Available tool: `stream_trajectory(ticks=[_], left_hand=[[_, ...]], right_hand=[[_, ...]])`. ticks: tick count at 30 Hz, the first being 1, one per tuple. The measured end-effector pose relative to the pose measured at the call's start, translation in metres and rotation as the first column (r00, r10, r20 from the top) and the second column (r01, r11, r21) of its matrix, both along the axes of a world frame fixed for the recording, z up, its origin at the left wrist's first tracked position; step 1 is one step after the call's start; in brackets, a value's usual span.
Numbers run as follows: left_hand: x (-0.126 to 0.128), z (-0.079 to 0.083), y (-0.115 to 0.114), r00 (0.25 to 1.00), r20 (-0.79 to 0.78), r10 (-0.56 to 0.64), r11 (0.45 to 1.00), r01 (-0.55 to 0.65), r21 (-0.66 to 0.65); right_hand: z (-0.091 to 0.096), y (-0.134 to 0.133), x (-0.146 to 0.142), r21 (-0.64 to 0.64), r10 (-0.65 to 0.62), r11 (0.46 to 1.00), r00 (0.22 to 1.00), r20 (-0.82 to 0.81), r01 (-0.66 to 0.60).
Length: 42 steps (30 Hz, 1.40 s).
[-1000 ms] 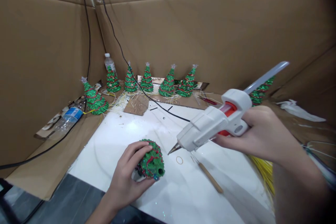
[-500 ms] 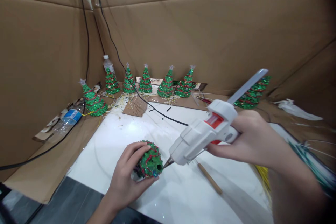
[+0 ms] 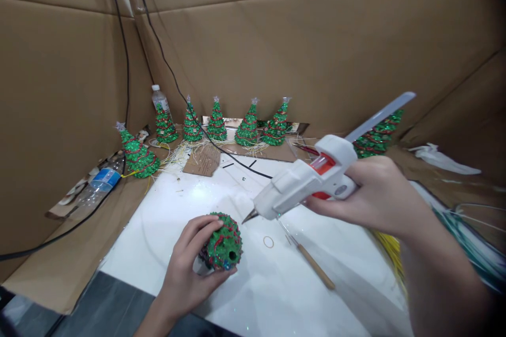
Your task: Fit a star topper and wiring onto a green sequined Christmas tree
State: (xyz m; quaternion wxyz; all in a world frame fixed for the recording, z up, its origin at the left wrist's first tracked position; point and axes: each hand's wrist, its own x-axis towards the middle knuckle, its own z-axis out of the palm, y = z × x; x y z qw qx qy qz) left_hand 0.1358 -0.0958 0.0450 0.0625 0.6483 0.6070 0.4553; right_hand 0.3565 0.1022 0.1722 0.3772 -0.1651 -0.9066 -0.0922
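Observation:
My left hand point(image 3: 190, 268) is closed round a small green glitter tree point(image 3: 222, 244) with red trim, tipped on its side on the white table point(image 3: 253, 295), its open top facing me. My right hand point(image 3: 375, 195) grips a white and red hot glue gun point(image 3: 304, 181) with a pale glue stick poking out the back. The gun's nozzle hangs in the air a short way above and to the right of the tree, not touching it.
Several finished green trees point(image 3: 215, 121) stand in a row along the cardboard wall point(image 3: 316, 47). A water bottle point(image 3: 97, 184) lies at left, a black cable point(image 3: 233, 158) crosses the table, and a wooden-handled tool point(image 3: 312, 266) and a small ring point(image 3: 269, 241) lie near the tree. Yellow strands point(image 3: 389, 250) lie at right.
The glue gun went down until its nozzle met the tree's open top, then rose and drew back to the right. My left hand kept hold of the tree.

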Motion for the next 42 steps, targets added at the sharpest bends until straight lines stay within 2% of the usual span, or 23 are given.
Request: stream_trajectory(ticks=[3,6,9,11,15,21,25,29,35,42], left_hand=[[0.0,0.0,-0.001,1.0,-0.004,0.0,1.0,0.0,0.006],[-0.001,-0.001,-0.001,1.0,-0.009,0.001,1.0,-0.001,0.01],[-0.002,-0.003,-0.002,1.0,-0.002,-0.003,1.0,0.003,0.014],[-0.003,-0.003,-0.002,1.0,0.008,0.004,1.0,-0.004,0.012],[-0.004,-0.004,-0.003,1.0,0.015,0.018,1.0,-0.018,0.005],[-0.005,-0.005,-0.002,0.999,0.005,0.032,0.999,-0.032,-0.008],[-0.005,-0.004,-0.001,1.0,0.003,0.029,1.0,-0.03,0.005],[-0.006,-0.004,0.001,0.999,0.019,0.038,0.999,-0.039,0.023],[-0.007,-0.007,0.003,0.999,0.02,0.04,0.999,-0.041,0.021],[-0.008,-0.007,0.005,0.998,0.021,0.063,0.998,-0.063,0.004]], right_hand=[[-0.006,0.01,0.002,0.042,-0.134,0.99,0.991,-0.017,0.135],[-0.014,0.023,0.003,0.055,-0.313,0.948,0.95,0.001,0.312],[-0.022,0.037,0.001,0.007,-0.464,0.884,0.875,0.135,0.468],[-0.028,0.047,-0.002,-0.019,-0.491,0.859,0.833,0.256,0.512],[-0.043,0.066,-0.008,-0.066,-0.401,0.884,0.822,0.404,0.464],[-0.077,0.088,-0.015,-0.123,-0.231,0.933,0.824,0.517,0.338],[-0.104,0.103,-0.019,-0.156,-0.206,0.927,0.81,0.549,0.341],[-0.124,0.112,-0.018,-0.201,-0.189,0.913,0.805,0.563,0.355],[-0.14,0.12,-0.011,-0.279,-0.137,0.895,0.808,0.573,0.35],[-0.149,0.127,-0.008,-0.349,-0.082,0.877,0.819,0.568,0.33]])
